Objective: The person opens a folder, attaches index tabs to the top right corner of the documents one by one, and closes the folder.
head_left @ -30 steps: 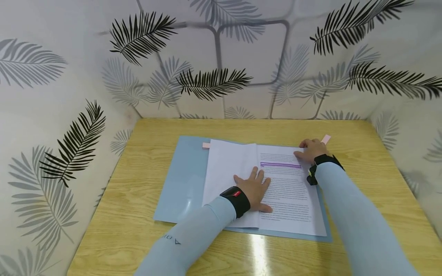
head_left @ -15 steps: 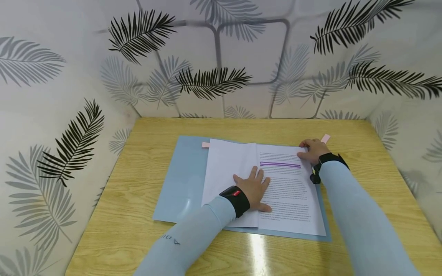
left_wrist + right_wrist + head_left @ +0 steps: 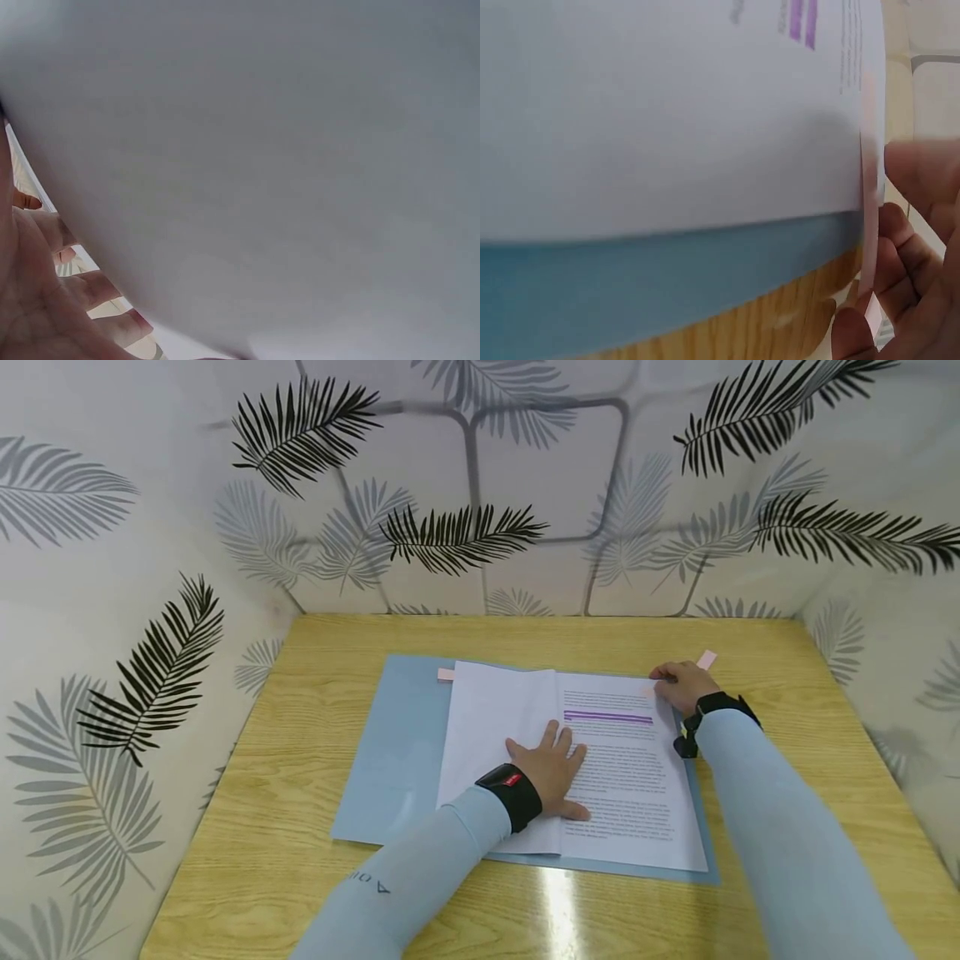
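Observation:
A printed document [image 3: 622, 810] lies open on a light blue folder [image 3: 390, 752], with purple highlighted lines [image 3: 607, 717] near the top of its right page. My left hand [image 3: 551, 772] rests flat and spread over the fold. At the page's top right corner, my right hand [image 3: 686, 687] pinches a pink sticky tab [image 3: 707, 660], whose end juts out beyond the hand. In the right wrist view the pink tab [image 3: 868, 247] runs along the page edge beside my fingers [image 3: 896, 225]. The left wrist view is mostly pale paper [image 3: 262, 165].
A second pink tab [image 3: 446, 675] sticks out from the left page over the folder. All of it lies on a wooden table [image 3: 300, 735]. Leaf-patterned cloth [image 3: 540, 485] rises behind the table and at both sides.
My right thumb has shifted right toward the page edge, uncovering a faint pink end of the tab on the page. My left hand stays in place.

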`<state>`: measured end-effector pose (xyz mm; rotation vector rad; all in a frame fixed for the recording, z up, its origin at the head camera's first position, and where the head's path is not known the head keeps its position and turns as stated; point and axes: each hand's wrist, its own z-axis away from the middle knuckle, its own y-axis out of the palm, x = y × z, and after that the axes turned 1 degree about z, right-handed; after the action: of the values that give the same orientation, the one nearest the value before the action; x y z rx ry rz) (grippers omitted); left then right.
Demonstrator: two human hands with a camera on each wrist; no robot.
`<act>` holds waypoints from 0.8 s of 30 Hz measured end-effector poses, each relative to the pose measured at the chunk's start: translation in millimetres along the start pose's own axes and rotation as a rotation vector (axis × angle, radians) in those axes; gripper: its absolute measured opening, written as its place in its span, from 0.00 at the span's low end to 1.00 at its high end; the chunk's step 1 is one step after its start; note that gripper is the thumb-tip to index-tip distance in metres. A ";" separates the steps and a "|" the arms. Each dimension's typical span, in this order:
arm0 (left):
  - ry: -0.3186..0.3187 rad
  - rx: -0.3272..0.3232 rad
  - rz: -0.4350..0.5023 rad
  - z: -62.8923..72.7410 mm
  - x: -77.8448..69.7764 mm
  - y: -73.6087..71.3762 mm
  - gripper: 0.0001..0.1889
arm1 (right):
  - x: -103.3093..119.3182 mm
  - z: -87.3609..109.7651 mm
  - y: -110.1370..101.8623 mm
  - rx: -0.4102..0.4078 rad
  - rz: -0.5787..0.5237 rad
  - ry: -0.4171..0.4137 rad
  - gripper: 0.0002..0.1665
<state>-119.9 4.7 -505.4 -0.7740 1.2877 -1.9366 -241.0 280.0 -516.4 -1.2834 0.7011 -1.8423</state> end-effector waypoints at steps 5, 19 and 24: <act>0.002 0.010 -0.002 5.7 0.6 -5.9 0.56 | 7.1 -0.8 6.9 -0.078 -0.001 0.051 0.24; -0.005 0.008 -0.001 5.4 -0.3 -4.1 0.55 | 6.9 -5.8 11.1 -0.127 0.057 0.068 0.15; 0.001 0.009 -0.001 4.0 0.2 -3.3 0.55 | 8.8 -2.3 10.6 -0.128 0.051 0.071 0.15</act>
<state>-117.6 3.4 -501.0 -0.7700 1.2784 -1.9428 -242.0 266.9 -520.9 -1.2745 0.8947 -1.8337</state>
